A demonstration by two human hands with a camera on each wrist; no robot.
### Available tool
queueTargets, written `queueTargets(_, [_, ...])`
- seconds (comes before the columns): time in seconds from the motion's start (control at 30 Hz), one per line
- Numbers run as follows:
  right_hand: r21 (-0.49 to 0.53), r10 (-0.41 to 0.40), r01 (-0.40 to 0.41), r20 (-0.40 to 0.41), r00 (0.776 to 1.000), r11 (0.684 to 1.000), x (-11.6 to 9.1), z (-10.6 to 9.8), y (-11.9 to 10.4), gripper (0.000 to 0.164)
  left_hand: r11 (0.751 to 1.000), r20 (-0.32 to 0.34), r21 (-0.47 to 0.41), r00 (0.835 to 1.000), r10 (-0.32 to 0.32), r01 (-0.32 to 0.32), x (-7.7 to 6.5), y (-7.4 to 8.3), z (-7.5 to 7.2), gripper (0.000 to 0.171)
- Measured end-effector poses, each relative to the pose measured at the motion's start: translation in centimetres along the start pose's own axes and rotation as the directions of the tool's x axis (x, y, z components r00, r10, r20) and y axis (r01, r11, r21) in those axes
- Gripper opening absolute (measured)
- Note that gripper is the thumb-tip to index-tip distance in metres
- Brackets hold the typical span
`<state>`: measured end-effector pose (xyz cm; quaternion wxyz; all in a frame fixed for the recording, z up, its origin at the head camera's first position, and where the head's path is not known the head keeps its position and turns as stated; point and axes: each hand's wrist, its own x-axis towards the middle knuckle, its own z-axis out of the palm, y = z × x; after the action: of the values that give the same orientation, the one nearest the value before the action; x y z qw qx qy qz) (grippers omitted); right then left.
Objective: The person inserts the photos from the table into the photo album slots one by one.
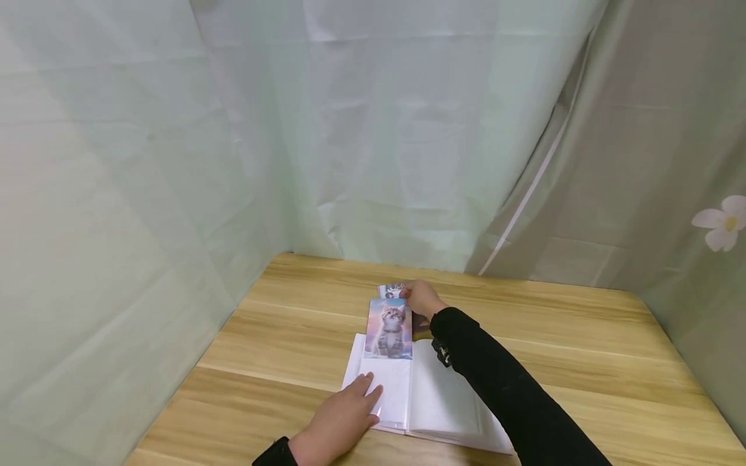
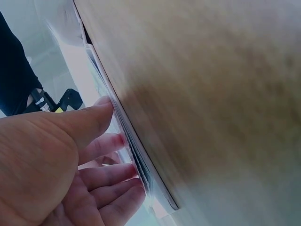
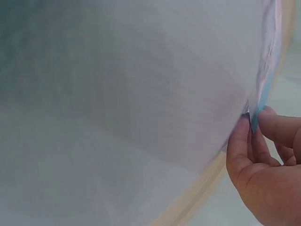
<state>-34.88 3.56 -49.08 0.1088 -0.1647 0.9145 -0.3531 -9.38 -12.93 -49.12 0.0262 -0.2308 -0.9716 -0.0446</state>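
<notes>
An open white photo album [image 1: 445, 388] with clear sleeves lies on the table. A kitten picture card [image 1: 389, 330] lies partly over the left page, its upper part reaching beyond the album's far edge. My right hand [image 1: 424, 299] pinches this card near its top right corner; in the right wrist view, thumb and fingers hold the card's light-blue edge [image 3: 264, 94]. My left hand [image 1: 340, 414] rests on the lower left page with fingers extended. In the left wrist view, the left fingertips touch the album [image 2: 136, 141] near its edge. The right arm hides part of the right page.
Behind the kitten card, another picture card [image 1: 392, 290] shows, and a dark brown one [image 1: 419, 325] lies partly under the right hand. The wooden table [image 1: 280, 336] meets pale curtains [image 1: 396, 162] at its back and left side.
</notes>
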Motion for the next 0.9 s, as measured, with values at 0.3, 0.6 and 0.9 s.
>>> queueTargets(0.3, [0.192, 0.186, -0.19, 0.036, 0.982, 0.963, 0.2, 0.0, 0.1, 0.043, 1.0, -0.016, 0.006, 1.0, 0.015, -0.015, 0.0, 0.1, 0.0, 0.045])
queueTargets(0.6, [0.246, 0.155, -0.178, 0.108, 0.982, 0.953, -0.6, 0.2, 0.1, 0.042, 1.0, -0.032, -0.013, 0.999, 0.014, -0.015, -0.4, -0.2, 0.3, 0.047])
queueTargets(0.9, [0.201, 0.133, -0.162, 0.149, 0.98, 0.966, -1.7, 0.0, -0.2, 0.039, 1.0, -0.032, -0.009, 0.999, 0.024, -0.024, -0.1, -0.4, 0.2, 0.047])
